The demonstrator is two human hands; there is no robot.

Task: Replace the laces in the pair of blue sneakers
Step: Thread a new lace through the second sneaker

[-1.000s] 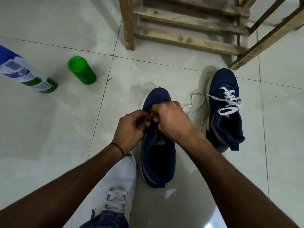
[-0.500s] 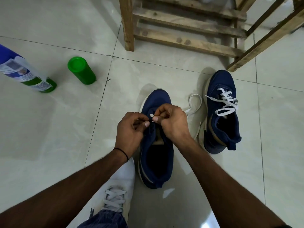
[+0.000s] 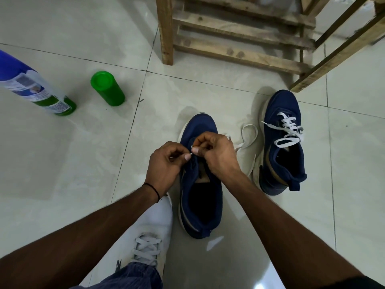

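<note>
Unlaced blue sneaker (image 3: 200, 205) sits toe-away right in front. Over its tongue, right hand (image 3: 218, 155) pinches the white lace (image 3: 240, 145) by its tip, aimed left at the eyelets. Left hand (image 3: 166, 163) is curled in a pinch right against it, on lace or eyelet edge, can't tell. The slack trails right of it toward the laced sneaker (image 3: 283, 147).

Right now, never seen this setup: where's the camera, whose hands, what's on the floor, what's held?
No machine here: a person works with bare hands, filmed by one wide-angle camera on their head, looking down. The right hand pinches the tip of a white lace; the left hand pinches the eyelet edge of the unlaced sneaker beside it. The lace trails right across the tiled floor. The second blue sneaker, further right, is laced in white. Also there: a green cap, a spray can, a wooden frame, and the person's own white shoe.
</note>
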